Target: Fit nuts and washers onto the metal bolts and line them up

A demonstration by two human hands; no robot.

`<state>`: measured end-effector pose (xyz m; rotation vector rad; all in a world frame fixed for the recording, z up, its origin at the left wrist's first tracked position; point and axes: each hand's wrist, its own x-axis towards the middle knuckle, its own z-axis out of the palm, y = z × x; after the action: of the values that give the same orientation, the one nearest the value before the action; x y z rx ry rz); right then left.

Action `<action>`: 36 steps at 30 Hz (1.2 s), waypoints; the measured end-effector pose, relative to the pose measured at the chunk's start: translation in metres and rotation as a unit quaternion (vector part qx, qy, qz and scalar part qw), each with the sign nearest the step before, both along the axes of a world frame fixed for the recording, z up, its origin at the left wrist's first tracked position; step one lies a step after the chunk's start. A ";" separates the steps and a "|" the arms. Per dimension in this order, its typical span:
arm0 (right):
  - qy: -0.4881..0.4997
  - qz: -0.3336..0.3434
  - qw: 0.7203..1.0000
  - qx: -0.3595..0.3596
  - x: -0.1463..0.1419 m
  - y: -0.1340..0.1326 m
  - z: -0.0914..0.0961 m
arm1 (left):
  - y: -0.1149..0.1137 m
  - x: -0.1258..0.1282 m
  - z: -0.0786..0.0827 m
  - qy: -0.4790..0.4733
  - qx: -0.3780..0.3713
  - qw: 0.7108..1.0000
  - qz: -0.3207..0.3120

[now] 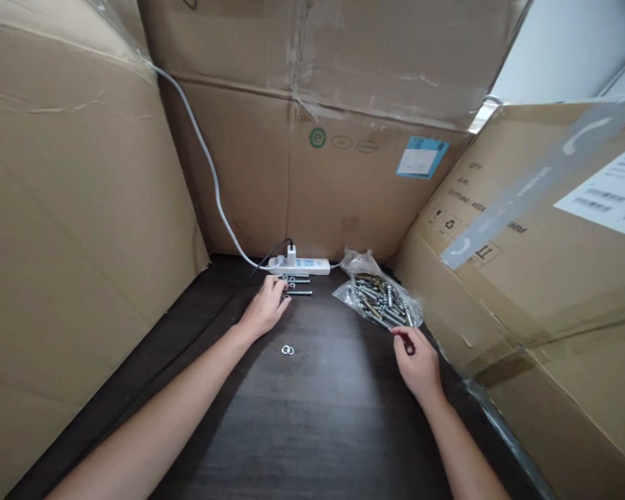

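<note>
My left hand (pixel 266 305) is at the far side of the dark table, its thumb and forefinger closed around the left end of a bolt (pixel 300 293). Just beyond it lie another bolt (pixel 301 281) and a few small nuts (pixel 292 285), partly hidden by my fingers. My right hand (pixel 419 361) is curled, thumb and forefinger together at the near edge of a clear plastic bag (pixel 412 305); what they pinch, if anything, is hidden. Many loose bolts (pixel 378 298) fill the bag. Two overlapping washers (pixel 287 351) lie nearer me, between my arms.
A white power strip (pixel 315 266) with a plugged-in adapter (pixel 292 255) lies against the back cardboard wall (pixel 239 160). A white cable (pixel 208 153) hangs down to it. Cardboard walls stand left (pixel 73 208) and right (pixel 500 292). A thin black cable (pixel 192 333) runs along the table's left.
</note>
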<state>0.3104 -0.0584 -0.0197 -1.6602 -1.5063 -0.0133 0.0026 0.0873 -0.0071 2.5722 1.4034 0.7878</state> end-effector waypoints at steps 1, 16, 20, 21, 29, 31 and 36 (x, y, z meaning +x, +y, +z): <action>0.005 -0.008 1.000 0.000 0.002 -0.002 -0.001 | -0.005 -0.005 -0.001 -0.023 0.013 1.000 0.017; 0.041 0.104 0.989 -0.097 -0.028 0.008 -0.005 | -0.029 0.001 0.000 0.096 0.017 0.994 -0.051; 0.047 0.107 0.987 -0.114 -0.028 0.010 -0.006 | -0.019 0.008 0.005 0.112 0.038 0.987 -0.105; 0.048 0.109 0.986 -0.118 -0.028 0.011 -0.006 | -0.015 0.011 0.005 0.116 0.040 0.986 -0.116; 0.074 0.109 0.982 -0.137 -0.028 0.013 -0.005 | 0.010 0.020 -0.005 0.087 0.048 0.993 -0.068; 0.078 0.110 0.981 -0.142 -0.028 0.013 -0.005 | 0.010 0.018 -0.004 0.073 0.051 0.995 -0.051; 0.083 0.113 0.980 -0.144 -0.026 0.013 -0.007 | 0.004 0.002 0.002 0.028 0.048 0.998 0.033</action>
<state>0.2847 -0.0455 -0.0267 -1.6537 -1.6142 0.4757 0.0049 0.0908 -0.0050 2.6522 1.5087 0.8184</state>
